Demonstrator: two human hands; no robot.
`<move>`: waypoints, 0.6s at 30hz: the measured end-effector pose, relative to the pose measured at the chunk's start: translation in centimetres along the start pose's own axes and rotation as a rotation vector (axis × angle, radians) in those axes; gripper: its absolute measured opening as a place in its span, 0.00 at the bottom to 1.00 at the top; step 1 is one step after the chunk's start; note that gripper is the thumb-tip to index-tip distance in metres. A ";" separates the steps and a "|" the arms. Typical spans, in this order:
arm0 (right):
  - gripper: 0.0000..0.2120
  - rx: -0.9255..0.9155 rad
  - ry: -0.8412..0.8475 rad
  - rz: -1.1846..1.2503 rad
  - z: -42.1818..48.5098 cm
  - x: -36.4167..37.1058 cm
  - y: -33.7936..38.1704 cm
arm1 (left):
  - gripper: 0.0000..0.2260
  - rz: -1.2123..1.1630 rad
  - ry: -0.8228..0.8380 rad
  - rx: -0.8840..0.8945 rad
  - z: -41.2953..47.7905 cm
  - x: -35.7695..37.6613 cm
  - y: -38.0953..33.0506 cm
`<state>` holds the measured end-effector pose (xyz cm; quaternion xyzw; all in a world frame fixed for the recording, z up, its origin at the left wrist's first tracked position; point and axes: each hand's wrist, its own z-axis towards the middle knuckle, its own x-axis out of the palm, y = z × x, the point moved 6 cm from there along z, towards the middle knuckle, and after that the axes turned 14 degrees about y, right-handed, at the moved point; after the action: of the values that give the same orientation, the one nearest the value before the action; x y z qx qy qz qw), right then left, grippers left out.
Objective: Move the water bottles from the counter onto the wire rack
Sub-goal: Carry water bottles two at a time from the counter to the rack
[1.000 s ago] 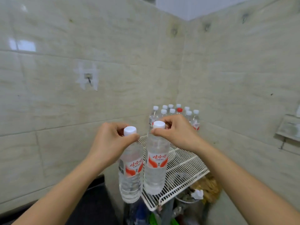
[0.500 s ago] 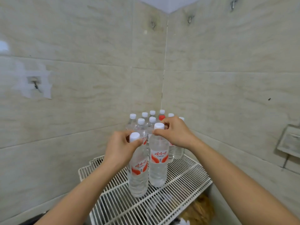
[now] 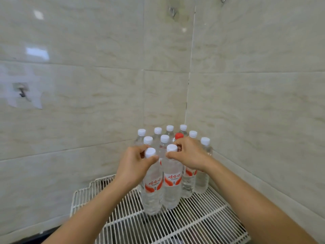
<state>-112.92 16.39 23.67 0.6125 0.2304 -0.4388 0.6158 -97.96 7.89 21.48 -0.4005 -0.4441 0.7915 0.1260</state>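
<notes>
- I am looking down at the wire rack [image 3: 202, 224], which is filling the corner where two tiled walls [image 3: 88, 120] are meeting; its white grid is showing bare space at the front and left.
- A cluster of water bottles [image 3: 202, 180] is already standing upright at the back corner of the rack, packed close together; all caps I can count are white except one red cap [image 3: 179, 135] in the middle.
- I am holding two more bottles at the front of that cluster, side by side and touching. The left bottle [image 3: 152, 194] and the right bottle [image 3: 172, 189] are both upright, and their bases are looking as if they are resting on the wires, though I cannot be sure they are fully seated.
- My left hand [image 3: 133, 166] is pinching the neck of the left bottle just under its cap, fingers closed around it.
- My right hand [image 3: 190, 155] is gripping the right bottle the same way at the neck.
- I am judging the task well along: many bottles racked, this pair nearly placed, only letting go left here. The bench is out of view, so I cannot tell how many are waiting.
</notes>
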 end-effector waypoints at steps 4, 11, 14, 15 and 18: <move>0.19 -0.006 0.077 0.002 1.7 0.2 -1.2 | 0.07 0.030 -0.028 -0.010 1.1 0.4 0.0; 0.20 -0.025 0.130 -0.001 3.2 0.1 -2.5 | 0.09 0.066 -0.038 -0.045 2.7 1.0 1.0; 0.19 -0.007 0.149 -0.027 3.4 0.0 -2.8 | 0.06 0.083 -0.068 -0.050 2.8 1.3 1.5; 0.19 0.002 0.160 -0.038 3.6 0.0 -3.0 | 0.05 0.079 -0.079 -0.050 2.9 1.3 1.6; 0.19 0.010 0.176 -0.084 3.9 0.0 -3.0 | 0.07 0.075 -0.080 -0.052 3.2 1.3 1.7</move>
<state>-116.37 13.05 22.60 0.6416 0.3070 -0.4097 0.5711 -100.93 5.72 20.29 -0.3880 -0.4540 0.7992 0.0677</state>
